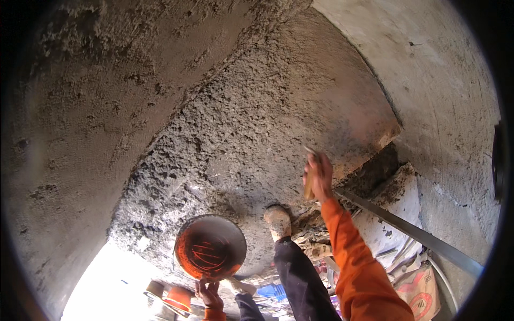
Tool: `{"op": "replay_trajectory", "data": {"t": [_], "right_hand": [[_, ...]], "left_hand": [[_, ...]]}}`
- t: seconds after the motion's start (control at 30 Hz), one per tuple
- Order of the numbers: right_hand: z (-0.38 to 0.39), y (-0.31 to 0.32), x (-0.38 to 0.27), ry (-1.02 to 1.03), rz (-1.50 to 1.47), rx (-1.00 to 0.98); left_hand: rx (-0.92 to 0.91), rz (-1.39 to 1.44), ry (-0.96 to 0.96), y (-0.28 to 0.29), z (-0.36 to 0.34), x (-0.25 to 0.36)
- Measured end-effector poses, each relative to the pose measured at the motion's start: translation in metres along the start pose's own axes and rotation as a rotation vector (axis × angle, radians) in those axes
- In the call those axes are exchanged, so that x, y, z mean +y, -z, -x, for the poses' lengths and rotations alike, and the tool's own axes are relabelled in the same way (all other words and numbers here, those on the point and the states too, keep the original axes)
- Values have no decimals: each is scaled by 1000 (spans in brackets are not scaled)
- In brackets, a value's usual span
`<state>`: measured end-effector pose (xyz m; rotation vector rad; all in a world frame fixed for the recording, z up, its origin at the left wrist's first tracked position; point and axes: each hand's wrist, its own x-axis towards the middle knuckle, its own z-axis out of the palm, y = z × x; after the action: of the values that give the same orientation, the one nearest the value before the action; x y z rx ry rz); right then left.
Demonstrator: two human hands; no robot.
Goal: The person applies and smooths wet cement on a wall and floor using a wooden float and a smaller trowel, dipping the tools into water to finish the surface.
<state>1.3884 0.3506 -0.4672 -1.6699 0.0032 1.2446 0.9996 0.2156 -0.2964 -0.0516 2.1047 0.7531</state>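
My left hand grips the near rim of a round, dark bucket. The bucket is tilted so that its inside shows, with orange light and scraped streaks at the bottom. Farther right and forward, my right hand is closed round a wooden-handled trowel; the fingers cover much of it, and only a thin metal part shows beyond them. Below both the trowel and the bucket spreads a grey mortar surface, rough and pitted to the left and smoother to the right.
Plastered walls rise at left and right. A long metal bar slants across the right side. My foot stands on the mortar's near part. Broken rubble, a paper sack, an orange bucket and a blue object lie lower down.
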Motion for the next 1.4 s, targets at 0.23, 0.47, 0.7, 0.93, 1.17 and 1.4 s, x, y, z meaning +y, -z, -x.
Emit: {"op": "replay_trajectory", "data": {"t": [0.23, 0.47, 0.7, 0.93, 1.17, 1.4], "right_hand": [[-122, -85, -114, -41, 501, -404], [-156, -107, -132, -175, 24, -366], [-109, -119, -105, 9, 197, -155], [-150, -53, -133, 347, 1447, 194], [-92, 38, -147, 347, 1679, 114], [-198, 25, -177, 403, 1750, 308]], "left_hand": [[-61, 125, 9, 7, -14, -23], [-39, 76, 29, 0, -11, -32], [-44, 62, 40, -5, -5, -25], [70, 80, 72, -8, -7, -28], [16, 121, 64, 0, 0, -25], [27, 142, 111, 15, -17, -43]]}}
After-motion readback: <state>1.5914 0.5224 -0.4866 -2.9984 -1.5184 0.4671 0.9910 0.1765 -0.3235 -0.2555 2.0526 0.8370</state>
